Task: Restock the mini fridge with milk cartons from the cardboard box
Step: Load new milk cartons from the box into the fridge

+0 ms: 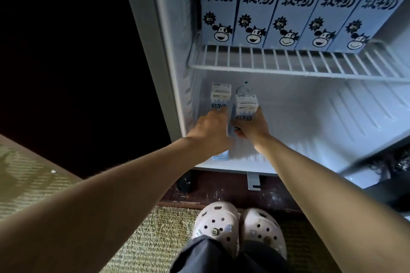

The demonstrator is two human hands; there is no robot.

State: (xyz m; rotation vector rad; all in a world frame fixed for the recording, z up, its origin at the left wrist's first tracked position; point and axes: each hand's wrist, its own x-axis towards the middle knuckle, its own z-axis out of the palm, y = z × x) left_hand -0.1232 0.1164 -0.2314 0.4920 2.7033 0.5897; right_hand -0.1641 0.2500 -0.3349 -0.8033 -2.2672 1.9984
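Observation:
The mini fridge [310,117] stands open in front of me. Several pale blue milk cartons [286,6] with cow faces fill its wire upper shelf [288,60] in a row. Two more cartons stand side by side at the left of the lower compartment. My left hand [208,131] grips the left carton [220,97] by its side. My right hand [250,126] grips the right carton [246,106], which sits slightly nearer to me. The cardboard box is out of view.
The fridge's lower compartment to the right of the two cartons is bare white floor [321,139]. A round dial [243,90] sits on the back wall. My pale clogs [238,228] rest on a green woven mat [155,239]. Darkness fills the left.

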